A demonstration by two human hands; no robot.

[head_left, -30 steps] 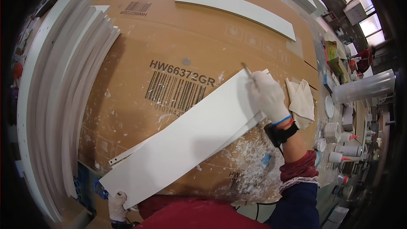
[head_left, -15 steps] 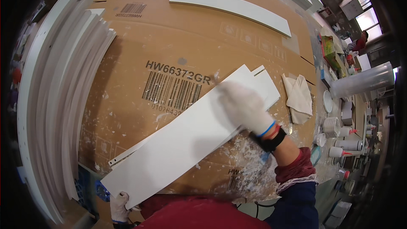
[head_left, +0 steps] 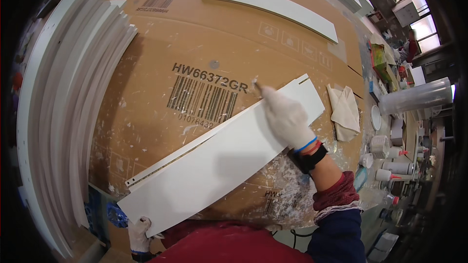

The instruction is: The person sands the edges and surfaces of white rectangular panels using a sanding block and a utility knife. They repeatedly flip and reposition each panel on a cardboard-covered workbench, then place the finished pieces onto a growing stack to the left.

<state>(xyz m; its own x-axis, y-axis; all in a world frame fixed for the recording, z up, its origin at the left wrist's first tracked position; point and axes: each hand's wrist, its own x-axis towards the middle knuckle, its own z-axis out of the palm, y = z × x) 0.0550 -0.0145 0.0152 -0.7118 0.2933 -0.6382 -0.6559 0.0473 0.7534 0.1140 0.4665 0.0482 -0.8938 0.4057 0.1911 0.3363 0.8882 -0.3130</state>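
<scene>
A long white board (head_left: pixel 195 180) lies slantwise over another white board (head_left: pixel 316 98), whose slotted right end and holed far edge stick out from under it. My left hand (head_left: pixel 141 233), in a white glove, grips the upper board's near-left corner, fingers curled over the edge. Above the boards' right part is my gloved right hand (head_left: pixel 285 117), closed, with a short dark tip poking out past its fingers. Blur keeps me from naming that thing. The hand hides the upper board's right end, and I cannot tell whether it touches the board.
Cardboard (head_left: pixel 161 53) covers the bench. White boards (head_left: pixel 73 92) stand in a row at the left; another white board (head_left: pixel 273 7) lies at the far side. A cream cloth (head_left: pixel 344 112) is at the right, near bottles, tubs and a clear plastic cylinder (head_left: pixel 417 96). A person (head_left: pixel 411 47) is far off.
The upper board's right end has swung nearer to me, so more of the lower board shows along the far edge. My right hand has shifted slightly; my left hand keeps its corner.
</scene>
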